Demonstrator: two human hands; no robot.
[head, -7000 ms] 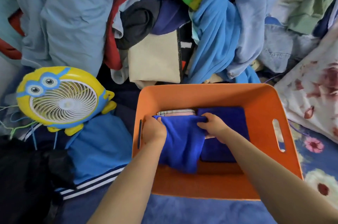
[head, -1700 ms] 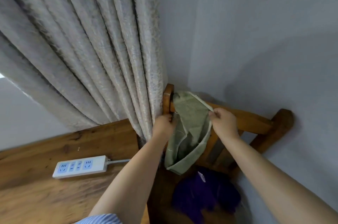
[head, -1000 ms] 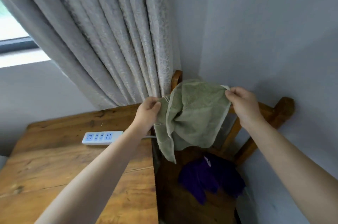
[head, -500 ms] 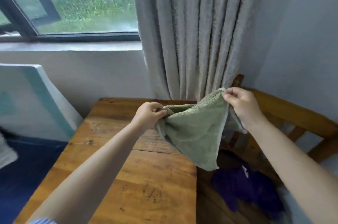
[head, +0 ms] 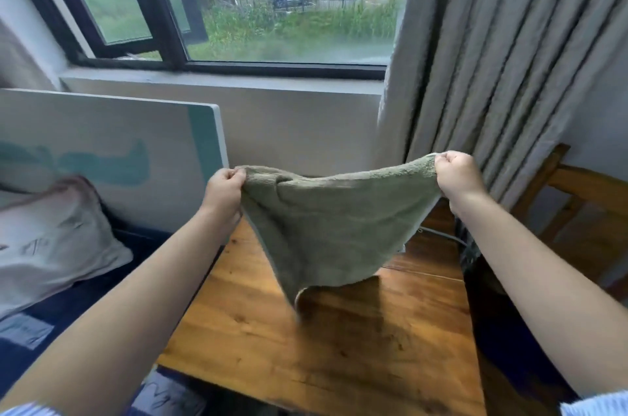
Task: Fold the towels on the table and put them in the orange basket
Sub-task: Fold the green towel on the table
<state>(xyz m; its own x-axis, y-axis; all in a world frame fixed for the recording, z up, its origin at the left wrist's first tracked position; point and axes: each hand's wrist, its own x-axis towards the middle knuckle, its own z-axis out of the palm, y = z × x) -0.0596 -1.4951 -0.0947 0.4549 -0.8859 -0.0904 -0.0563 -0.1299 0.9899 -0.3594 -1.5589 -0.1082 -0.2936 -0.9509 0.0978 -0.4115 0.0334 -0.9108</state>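
A wooden table (head: pixel 339 347) stands under a dark-framed window (head: pixel 238 7) that looks out on grass, parked cars and buildings, with a grey curtain (head: pixel 492 58) hanging down at the window's right side past the table's far right corner. A green towel (head: pixel 336 228) is held up in the air above the far half of the table, spread wide between both hands and sagging in the middle, its lowest point hanging over the table's centre without clearly touching the wood. The left hand (head: pixel 222 191) pinches the towel's top left corner between curled fingers and thumb; the right hand (head: pixel 457 174) is closed in a fist around the top right corner, slightly higher than the left. Beyond the table's right edge stands a wooden chair (head: pixel 577 211), close to the wall. Beyond the left edge a pale pillow (head: pixel 51 238) lies on dark blue bedding, and behind it a white board with teal markings (head: pixel 119 150) leans against the wall below the window sill.
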